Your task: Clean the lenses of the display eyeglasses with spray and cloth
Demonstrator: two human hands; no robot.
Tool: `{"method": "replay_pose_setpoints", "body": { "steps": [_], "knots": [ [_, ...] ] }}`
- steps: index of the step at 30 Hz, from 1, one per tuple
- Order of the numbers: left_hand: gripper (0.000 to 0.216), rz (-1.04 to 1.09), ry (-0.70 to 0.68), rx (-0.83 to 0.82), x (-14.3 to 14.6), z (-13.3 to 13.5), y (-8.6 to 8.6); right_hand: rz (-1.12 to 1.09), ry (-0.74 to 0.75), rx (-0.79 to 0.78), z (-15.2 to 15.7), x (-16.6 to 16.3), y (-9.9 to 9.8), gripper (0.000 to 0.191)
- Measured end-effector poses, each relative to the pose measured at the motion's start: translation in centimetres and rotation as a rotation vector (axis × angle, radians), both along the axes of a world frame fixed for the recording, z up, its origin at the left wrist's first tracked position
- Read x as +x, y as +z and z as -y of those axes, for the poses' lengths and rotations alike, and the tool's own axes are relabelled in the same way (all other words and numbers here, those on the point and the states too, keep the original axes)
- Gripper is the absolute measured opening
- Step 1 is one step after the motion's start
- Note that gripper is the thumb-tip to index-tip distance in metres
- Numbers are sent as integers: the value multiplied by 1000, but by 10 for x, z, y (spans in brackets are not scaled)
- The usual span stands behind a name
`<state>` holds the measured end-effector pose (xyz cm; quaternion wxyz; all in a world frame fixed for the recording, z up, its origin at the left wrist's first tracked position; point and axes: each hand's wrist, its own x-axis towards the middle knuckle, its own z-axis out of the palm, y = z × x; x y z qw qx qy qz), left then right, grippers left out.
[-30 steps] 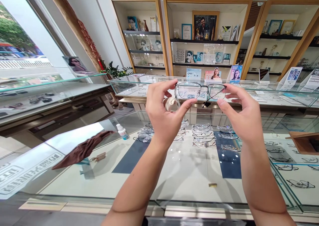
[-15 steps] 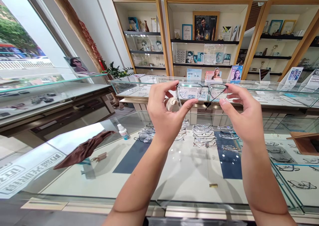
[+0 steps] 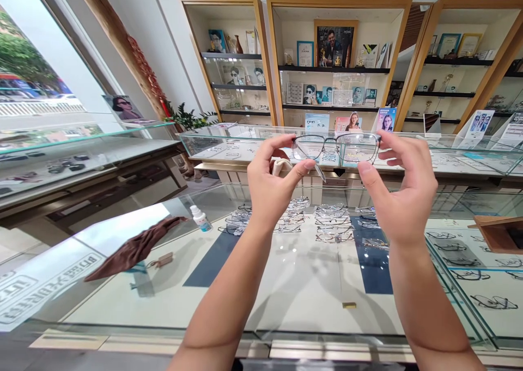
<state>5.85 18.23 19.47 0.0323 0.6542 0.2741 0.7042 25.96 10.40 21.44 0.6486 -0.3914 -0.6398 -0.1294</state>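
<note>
Both my hands hold up a pair of thin dark-rimmed glasses (image 3: 335, 147) in front of me, above a glass display counter (image 3: 204, 251). My left hand (image 3: 272, 188) pinches the left lens rim between thumb and forefinger, and a small pale cloth (image 3: 281, 167) is tucked in its palm. My right hand (image 3: 402, 188) pinches the right end of the frame. The temples look folded behind the lenses.
On the counter lie a brown cloth (image 3: 134, 247) and a small white spray bottle (image 3: 201, 218) at the left. Rows of glasses (image 3: 327, 226) lie under the glass. A wooden stand (image 3: 500, 232) sits at right. Another glass counter (image 3: 449, 156) and wooden shelves (image 3: 335, 66) stand behind.
Both hands have raised the glasses slightly and shifted them a little to the right; the frame is now more level. The grip is unchanged.
</note>
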Motion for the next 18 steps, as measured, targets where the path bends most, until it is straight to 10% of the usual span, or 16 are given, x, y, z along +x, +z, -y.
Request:
{"method": "replay_pose_setpoints", "body": {
  "steps": [18],
  "knots": [
    [61,15,1,43,7,-11,-8,169,-98,63,5,-7,-4,49]
  ]
}}
